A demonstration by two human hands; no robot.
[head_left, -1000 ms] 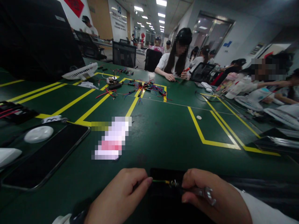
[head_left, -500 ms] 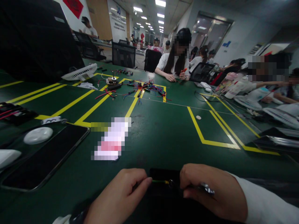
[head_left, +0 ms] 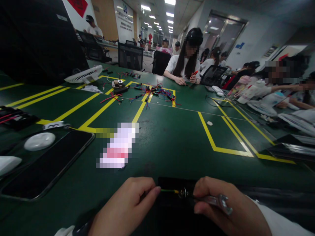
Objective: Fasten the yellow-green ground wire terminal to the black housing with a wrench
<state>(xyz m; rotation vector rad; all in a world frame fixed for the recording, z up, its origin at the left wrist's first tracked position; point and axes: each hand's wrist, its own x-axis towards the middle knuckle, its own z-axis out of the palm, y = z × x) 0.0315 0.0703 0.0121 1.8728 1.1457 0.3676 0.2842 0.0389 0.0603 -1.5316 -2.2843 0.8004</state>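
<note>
At the bottom centre, my left hand (head_left: 130,203) pinches the end of a thin green wire (head_left: 168,190) between thumb and forefinger. The wire runs right to a yellowish tip beside a small round metal fitting (head_left: 182,192). My right hand (head_left: 231,200) is closed around a metal open-end wrench (head_left: 225,205); one jaw sticks out past the fingers to the right. Its other end points left toward the fitting, and I cannot tell whether it touches it. Beneath both hands lies a dark black object (head_left: 172,213), its shape lost in shadow.
A phone (head_left: 49,164) and a white rounded item (head_left: 39,141) lie at left. A blurred-out pale object (head_left: 118,147) is at centre. Tangled wires with small parts (head_left: 157,91) lie farther back on the green table (head_left: 169,141). A co-worker (head_left: 183,68) sits opposite.
My right hand has shifted slightly right and rotated, so more of the wrench's jaw and the round fitting shows. My left hand keeps its pinch on the wire almost unmoved.
</note>
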